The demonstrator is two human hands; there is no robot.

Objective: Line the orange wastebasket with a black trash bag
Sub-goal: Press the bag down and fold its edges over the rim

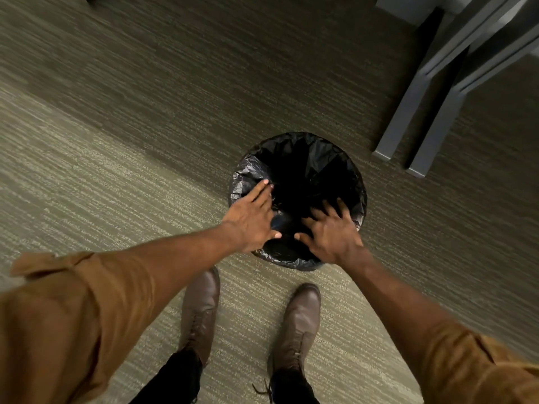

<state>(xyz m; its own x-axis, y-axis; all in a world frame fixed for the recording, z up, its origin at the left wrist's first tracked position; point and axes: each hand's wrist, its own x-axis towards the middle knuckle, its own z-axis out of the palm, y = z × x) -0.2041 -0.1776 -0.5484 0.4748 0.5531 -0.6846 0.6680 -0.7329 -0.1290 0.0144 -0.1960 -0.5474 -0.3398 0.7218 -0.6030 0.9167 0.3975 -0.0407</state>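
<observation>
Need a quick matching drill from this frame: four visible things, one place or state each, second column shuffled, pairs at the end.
Column 1
1. black trash bag
2. left hand
3. right hand
4. boots

Column 2
A. fingers spread, over the near right part of the opening
B. on the carpet, below the bin in view
C. folded over the bin's rim
D. flat, fingers extended, over the left rim

Pairs: 1-C, 2-D, 3-A, 4-B
</observation>
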